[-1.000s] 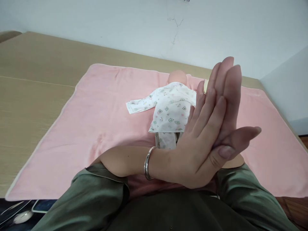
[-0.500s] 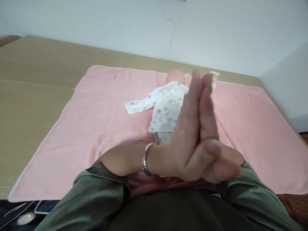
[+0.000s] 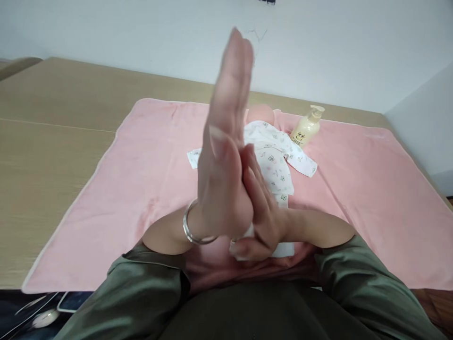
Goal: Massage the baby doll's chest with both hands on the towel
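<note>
My left hand (image 3: 224, 156), with a silver bangle (image 3: 191, 226) on its wrist, stands upright with its fingers stretched straight. Against its palm and heel presses my right hand (image 3: 262, 212), lower down, its fingers extended and pointing up and away. Neither hand holds any visible object. Behind them a baby doll (image 3: 261, 113) in a white printed long-sleeved top (image 3: 274, 156) lies on a pink blanket (image 3: 155, 156). The hands hide part of its body and one sleeve.
A cream pump bottle (image 3: 307, 128) stands beside the doll's sleeve on the right. The blanket covers much of a wooden table (image 3: 56, 141), which meets a white wall (image 3: 141, 33). At the lower left, below the table edge, are a phone (image 3: 73, 301) and a white mouse (image 3: 45, 318).
The pressed hands have moved left and rubbed past each other. My left hand slid up and my right hand slid down toward me, uncovering the bottle and the doll's right-side sleeve.
</note>
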`<control>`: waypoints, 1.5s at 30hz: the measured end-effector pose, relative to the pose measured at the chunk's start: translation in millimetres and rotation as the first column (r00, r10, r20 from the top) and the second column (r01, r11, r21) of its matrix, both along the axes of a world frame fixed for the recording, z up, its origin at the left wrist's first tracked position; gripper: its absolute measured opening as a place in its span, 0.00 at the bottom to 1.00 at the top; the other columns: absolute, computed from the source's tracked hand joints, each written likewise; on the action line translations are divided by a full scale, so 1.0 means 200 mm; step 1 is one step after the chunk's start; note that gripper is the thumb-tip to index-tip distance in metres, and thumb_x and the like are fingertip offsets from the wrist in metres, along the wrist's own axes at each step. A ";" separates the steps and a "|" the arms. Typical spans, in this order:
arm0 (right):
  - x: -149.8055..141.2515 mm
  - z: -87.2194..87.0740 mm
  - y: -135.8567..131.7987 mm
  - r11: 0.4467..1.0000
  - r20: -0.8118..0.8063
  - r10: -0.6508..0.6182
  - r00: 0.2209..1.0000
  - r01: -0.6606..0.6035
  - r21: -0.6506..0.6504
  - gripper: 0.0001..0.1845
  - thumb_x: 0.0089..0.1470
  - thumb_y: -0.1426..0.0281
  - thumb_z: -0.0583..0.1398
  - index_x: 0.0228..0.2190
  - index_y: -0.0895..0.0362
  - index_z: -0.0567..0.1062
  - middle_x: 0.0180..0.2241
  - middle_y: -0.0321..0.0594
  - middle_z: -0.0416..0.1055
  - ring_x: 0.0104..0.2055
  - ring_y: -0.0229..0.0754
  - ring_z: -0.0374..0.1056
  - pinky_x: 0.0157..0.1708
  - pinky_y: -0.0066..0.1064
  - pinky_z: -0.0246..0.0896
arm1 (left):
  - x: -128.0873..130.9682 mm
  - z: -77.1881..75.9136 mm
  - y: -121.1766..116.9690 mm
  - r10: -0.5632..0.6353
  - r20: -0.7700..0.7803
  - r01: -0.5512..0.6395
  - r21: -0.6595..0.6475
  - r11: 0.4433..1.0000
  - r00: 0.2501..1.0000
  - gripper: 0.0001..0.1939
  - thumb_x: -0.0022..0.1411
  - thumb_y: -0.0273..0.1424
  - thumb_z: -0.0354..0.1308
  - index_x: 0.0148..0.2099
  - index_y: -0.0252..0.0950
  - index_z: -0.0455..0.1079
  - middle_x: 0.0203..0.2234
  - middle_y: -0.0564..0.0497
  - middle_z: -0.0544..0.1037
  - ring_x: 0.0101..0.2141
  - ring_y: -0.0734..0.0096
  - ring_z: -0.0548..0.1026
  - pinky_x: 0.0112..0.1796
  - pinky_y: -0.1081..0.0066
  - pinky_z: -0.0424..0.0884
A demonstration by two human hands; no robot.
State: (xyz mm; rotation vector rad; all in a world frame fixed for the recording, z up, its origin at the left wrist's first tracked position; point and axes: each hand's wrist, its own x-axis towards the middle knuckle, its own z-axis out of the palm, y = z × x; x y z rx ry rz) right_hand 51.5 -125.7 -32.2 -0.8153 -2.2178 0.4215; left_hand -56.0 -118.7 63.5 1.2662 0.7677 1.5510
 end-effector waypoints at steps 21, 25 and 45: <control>0.19 -0.24 0.81 0.905 0.372 -0.358 0.856 0.416 -0.087 0.28 0.62 0.67 0.51 0.60 0.65 0.67 0.66 0.51 0.58 0.70 0.51 0.52 0.71 0.48 0.45 | 0.11 -0.85 0.73 0.382 -0.476 -0.459 -0.053 0.887 0.792 0.18 0.61 0.23 0.47 0.48 0.35 0.73 0.50 0.44 0.79 0.53 0.62 0.75 0.59 0.62 0.68; 0.17 -0.26 0.73 0.834 0.365 -0.505 0.782 0.551 -0.027 0.31 0.64 0.65 0.49 0.62 0.73 0.62 0.66 0.60 0.58 0.70 0.56 0.52 0.69 0.53 0.47 | 0.09 -0.90 0.75 0.342 -0.595 -0.396 0.043 0.917 0.727 0.22 0.60 0.24 0.46 0.54 0.34 0.71 0.56 0.44 0.76 0.58 0.61 0.71 0.63 0.60 0.63; 0.13 -0.22 0.63 0.897 0.448 -0.415 0.792 0.440 0.054 0.29 0.60 0.75 0.44 0.60 0.70 0.66 0.64 0.58 0.61 0.69 0.54 0.53 0.70 0.50 0.44 | 0.09 -0.89 0.78 0.295 -0.817 -0.227 0.206 0.952 0.496 0.25 0.63 0.26 0.41 0.59 0.34 0.69 0.62 0.45 0.70 0.68 0.57 0.57 0.69 0.47 0.47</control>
